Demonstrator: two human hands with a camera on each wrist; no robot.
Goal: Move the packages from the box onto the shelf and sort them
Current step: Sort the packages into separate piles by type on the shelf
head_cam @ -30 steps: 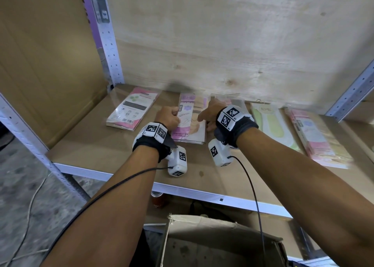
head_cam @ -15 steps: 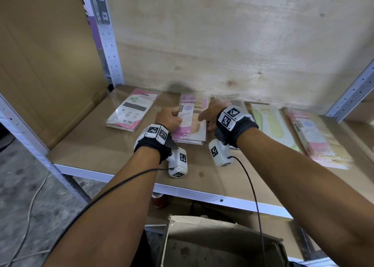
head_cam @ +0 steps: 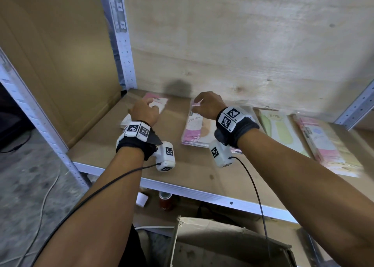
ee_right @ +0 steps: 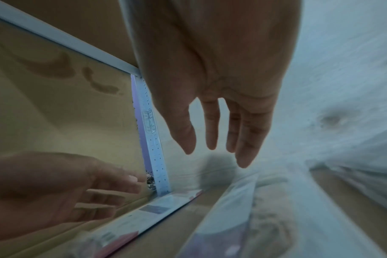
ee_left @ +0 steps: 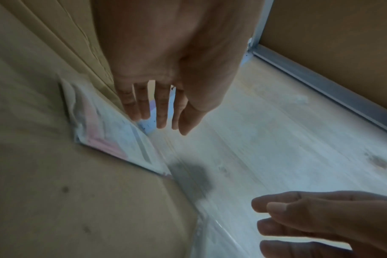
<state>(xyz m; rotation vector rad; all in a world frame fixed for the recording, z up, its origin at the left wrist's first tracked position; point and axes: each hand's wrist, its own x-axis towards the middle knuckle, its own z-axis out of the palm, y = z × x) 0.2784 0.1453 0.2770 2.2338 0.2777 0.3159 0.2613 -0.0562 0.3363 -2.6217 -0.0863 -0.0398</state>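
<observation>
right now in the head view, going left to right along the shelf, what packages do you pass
pink and white package under the left hand → pink and beige stack below the right hand → green package marked ENE → pink stack at the far right

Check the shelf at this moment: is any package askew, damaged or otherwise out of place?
Only the leftmost package stands out: it lies angled to the shelf edge, while the pink stack, the green package and the right-hand stack lie roughly parallel. No damage or spill shows. Both the left hand and the right hand hover open, holding nothing.
</observation>
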